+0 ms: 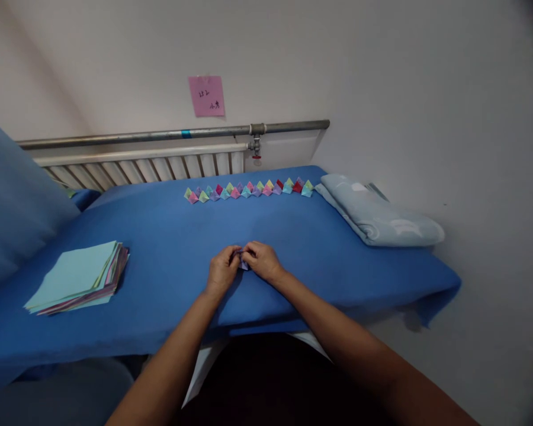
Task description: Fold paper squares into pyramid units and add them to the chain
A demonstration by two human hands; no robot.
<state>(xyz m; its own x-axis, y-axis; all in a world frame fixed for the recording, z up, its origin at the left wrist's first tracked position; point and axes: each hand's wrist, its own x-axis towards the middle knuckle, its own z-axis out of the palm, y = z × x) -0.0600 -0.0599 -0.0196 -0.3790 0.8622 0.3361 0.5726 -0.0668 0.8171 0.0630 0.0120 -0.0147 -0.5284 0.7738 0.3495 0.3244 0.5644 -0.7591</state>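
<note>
Between my two hands is a small piece of folded purple paper (244,265), mostly covered by the fingers. My left hand (223,270) pinches its left side, and my right hand (261,260) pinches it from the right, with the fingertips of both hands almost meeting. Both hands are just above the blue cloth (169,231) near the front of the table. Farther back, two rows of small folded paper pieces (249,190) in pink, green, blue, purple and red lie side by side.
At the left lies a stack of coloured paper sheets (80,272), light blue on top. A folded pale blue blanket (373,213) rests at the right by the wall. Behind the table are a radiator (160,165), a metal pipe (137,136) and a pink note (206,96). A blue curtain (18,207) hangs left.
</note>
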